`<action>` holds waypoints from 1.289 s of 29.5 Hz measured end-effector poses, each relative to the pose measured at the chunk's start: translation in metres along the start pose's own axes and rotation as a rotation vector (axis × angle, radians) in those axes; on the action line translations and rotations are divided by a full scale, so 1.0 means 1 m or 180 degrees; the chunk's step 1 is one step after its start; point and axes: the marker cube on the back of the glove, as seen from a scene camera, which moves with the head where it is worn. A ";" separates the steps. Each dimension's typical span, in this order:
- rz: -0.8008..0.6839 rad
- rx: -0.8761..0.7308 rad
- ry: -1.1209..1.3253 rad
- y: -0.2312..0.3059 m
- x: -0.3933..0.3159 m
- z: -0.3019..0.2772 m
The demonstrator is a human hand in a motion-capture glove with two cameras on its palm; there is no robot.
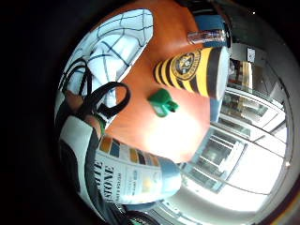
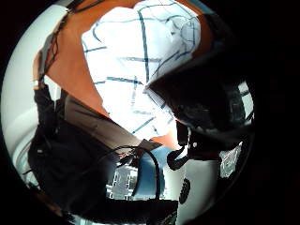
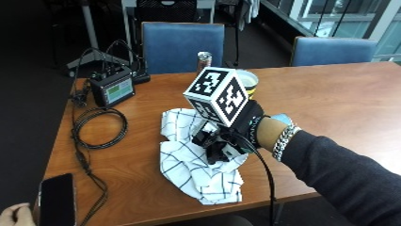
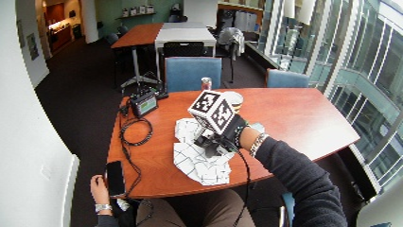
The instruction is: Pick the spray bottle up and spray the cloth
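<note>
The right hand [image 3: 247, 123] hung over the cloth [image 3: 194, 157], fingers curled round the bottle [image 1: 136, 178], whose labelled body lay close against the palm. The cloth lay crumpled on the table [image 3: 338, 94], directly beneath the hand. A cup [image 1: 194, 70] and a green clip [image 1: 162, 102] stood well apart from it. The step in hand appeared to be spraying. The next move called for keeping the nozzle aimed at the cloth and squeezing the trigger; the nozzle itself could not be made out.
</note>
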 end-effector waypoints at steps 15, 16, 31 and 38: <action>0.0076 0.0336 -0.0752 0.008 0.015 -0.020; 0.0077 0.0393 -0.0837 0.007 0.016 -0.024; -0.0363 0.1452 -0.3025 -0.031 0.035 -0.114; -0.0313 0.2145 -0.4066 -0.063 0.018 -0.132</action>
